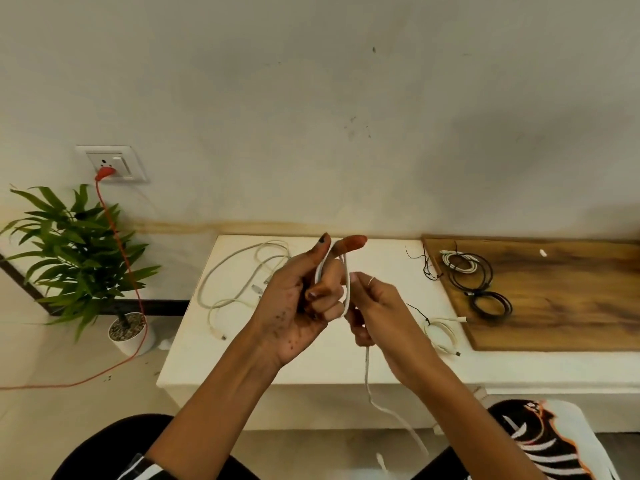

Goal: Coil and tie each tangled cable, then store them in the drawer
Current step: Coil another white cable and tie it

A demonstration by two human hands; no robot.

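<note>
Left hand (304,299) raised above the table (311,362), white cable (346,292) looped over its extended finger, other fingers curled on the strand; right hand (374,313) pinches the strand beside it. Tail hangs toward the floor. Risk: loop slips off fingertip if tension drops; dangling tail may snag or kink.

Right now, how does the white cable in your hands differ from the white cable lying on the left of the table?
The held cable is looped round the left hand's fingers and pinched by the right hand; the loose cable lies untouched on the table. The held cable's tail hangs below the table edge; the loose cable rests wholly on top, in wide sprawling loops. The held cable's loop is tighter. Both are white and not yet tied.
</note>
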